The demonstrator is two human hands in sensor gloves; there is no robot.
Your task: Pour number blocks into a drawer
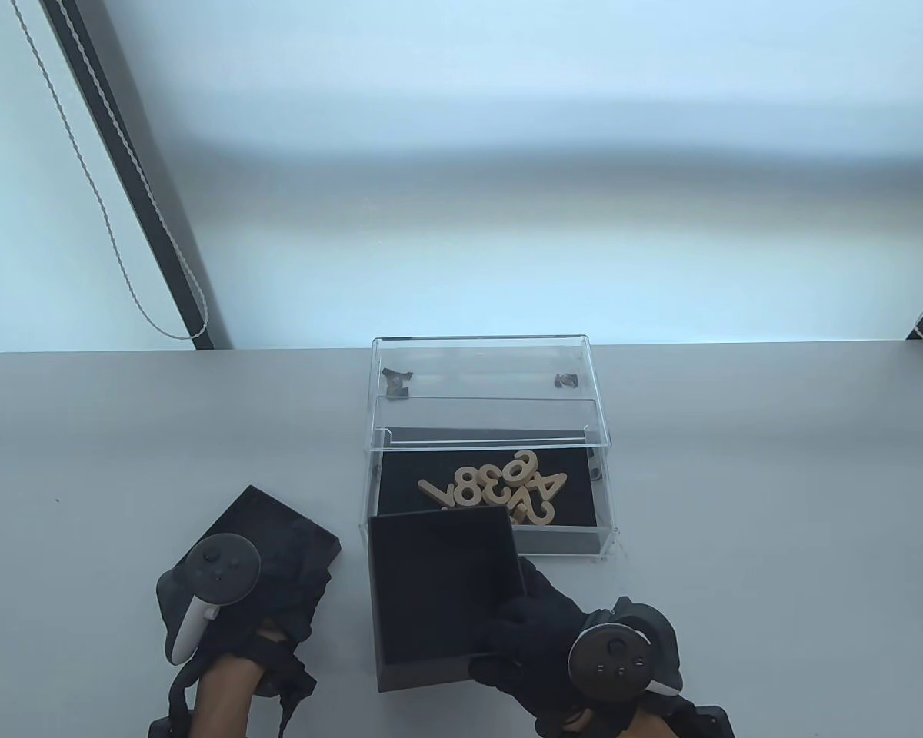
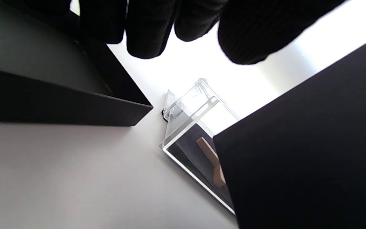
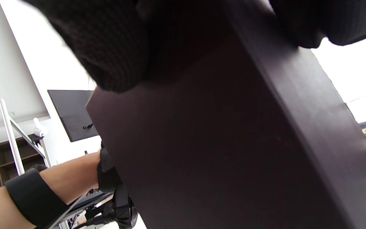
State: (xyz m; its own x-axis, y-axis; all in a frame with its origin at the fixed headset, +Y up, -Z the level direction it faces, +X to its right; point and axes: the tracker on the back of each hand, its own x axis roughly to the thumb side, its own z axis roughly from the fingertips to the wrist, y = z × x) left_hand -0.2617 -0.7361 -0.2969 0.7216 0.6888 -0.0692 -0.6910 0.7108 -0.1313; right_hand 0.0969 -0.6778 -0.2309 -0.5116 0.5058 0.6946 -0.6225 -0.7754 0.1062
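Observation:
Several wooden number blocks (image 1: 500,488) lie on the dark floor of a clear acrylic drawer (image 1: 604,492) pulled out of its clear case (image 1: 481,361) at the table's middle. My right hand (image 1: 542,626) grips an empty black box (image 1: 438,592) by its right edge, held just in front of the drawer, its far edge over the drawer's front. It fills the right wrist view (image 3: 233,143). My left hand (image 1: 277,592) rests on the black lid (image 1: 277,530) lying on the table to the left. The left wrist view shows the fingers (image 2: 148,28) over the lid (image 2: 59,95), the drawer's corner (image 2: 183,127) and one block (image 2: 211,159).
The grey table (image 1: 738,461) stretches left and right of the drawer. A window blind cord (image 1: 108,207) and dark frame hang behind the table's far left edge. A black object (image 1: 711,723) lies at the bottom right edge.

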